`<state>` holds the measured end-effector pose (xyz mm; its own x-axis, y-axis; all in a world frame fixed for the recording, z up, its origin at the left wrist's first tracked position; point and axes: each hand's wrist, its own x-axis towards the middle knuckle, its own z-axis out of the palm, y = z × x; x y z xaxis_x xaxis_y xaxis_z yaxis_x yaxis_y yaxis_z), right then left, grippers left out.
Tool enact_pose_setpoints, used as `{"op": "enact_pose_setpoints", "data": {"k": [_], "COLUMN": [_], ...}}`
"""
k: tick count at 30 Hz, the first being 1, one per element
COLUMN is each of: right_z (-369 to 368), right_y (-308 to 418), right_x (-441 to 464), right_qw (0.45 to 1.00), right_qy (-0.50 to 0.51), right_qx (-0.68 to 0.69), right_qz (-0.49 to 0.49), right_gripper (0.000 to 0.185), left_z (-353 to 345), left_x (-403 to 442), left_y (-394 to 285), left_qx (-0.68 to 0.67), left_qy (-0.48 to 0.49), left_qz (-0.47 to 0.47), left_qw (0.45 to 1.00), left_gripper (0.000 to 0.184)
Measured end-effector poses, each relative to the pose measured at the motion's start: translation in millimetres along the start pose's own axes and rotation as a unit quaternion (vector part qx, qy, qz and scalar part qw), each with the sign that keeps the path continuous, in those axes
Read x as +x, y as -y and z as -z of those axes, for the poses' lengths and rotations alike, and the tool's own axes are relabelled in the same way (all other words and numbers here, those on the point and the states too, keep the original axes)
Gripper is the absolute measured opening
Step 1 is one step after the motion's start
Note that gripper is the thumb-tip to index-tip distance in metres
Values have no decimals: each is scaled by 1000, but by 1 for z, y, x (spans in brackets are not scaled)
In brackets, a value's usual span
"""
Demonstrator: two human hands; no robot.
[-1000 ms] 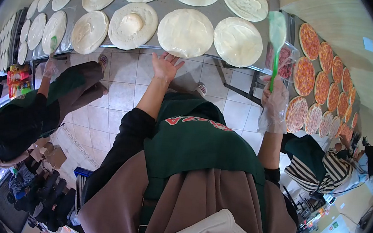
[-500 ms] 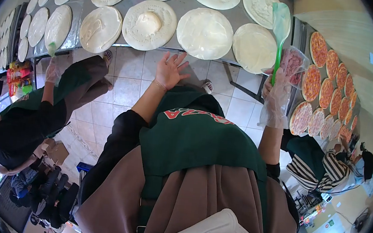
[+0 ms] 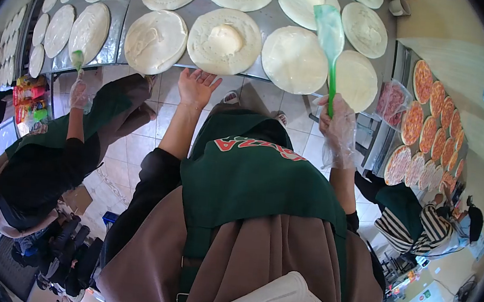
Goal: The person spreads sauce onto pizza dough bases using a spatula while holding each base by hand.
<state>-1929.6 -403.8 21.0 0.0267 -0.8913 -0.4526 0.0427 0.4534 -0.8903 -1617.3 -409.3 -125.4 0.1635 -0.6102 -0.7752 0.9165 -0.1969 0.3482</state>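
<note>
My right hand [image 3: 338,129], in a clear plastic glove, is closed round the green handle of a spatula [image 3: 330,33]. White cream coats its broad blade, which is raised in front of two round dough bases. One, a base [image 3: 292,65], has a smooth white layer; the other base [image 3: 354,83] is partly behind the handle. My bare left hand [image 3: 195,88] is open, palm up, at the table's near edge. Its fingertips reach just below a dough base [image 3: 203,44] with a dollop of cream [image 3: 226,40]; whether they touch it I cannot tell.
More bases cover the metal table [image 3: 123,20]. A plastic bag of reddish meat [image 3: 393,102] hangs by its right end. Topped pizzas [image 3: 413,125] line the right table. A co-worker [image 3: 45,171] spreads cream at left; another person [image 3: 417,222] stands at right.
The table and bases have shifted right in view. My right hand has brought the spatula leftward over the bases. My left hand has moved left, its fingers now less spread, below the cream-topped base.
</note>
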Motion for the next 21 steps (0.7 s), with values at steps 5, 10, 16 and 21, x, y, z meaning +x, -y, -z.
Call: {"op": "enact_pose_setpoints", "data": {"k": [5,10,16,21], "right_z": [-28,-42,-37,-48], "right_y": [-12,-18,-33,-6], "right_x": [10,14,31,36], "right_qw": [999,997,979,930], "right_qy": [34,42,48,48], "right_qx": [-6,-65,-194,-347], "right_qz": [3,14,42,109], "right_gripper": [42,40,37,35], "left_z": [-14,-34,-47,-58], "left_x": [8,30,62,54], "left_y": [-6,-8,-5,-13], "left_qx": [-30,-109,-151,-109], "left_qy": [128,284,328,327], "left_qz": [33,-28,-50,-84], "left_qw": [991,952,931,935], "left_gripper": [66,59,57,60]}}
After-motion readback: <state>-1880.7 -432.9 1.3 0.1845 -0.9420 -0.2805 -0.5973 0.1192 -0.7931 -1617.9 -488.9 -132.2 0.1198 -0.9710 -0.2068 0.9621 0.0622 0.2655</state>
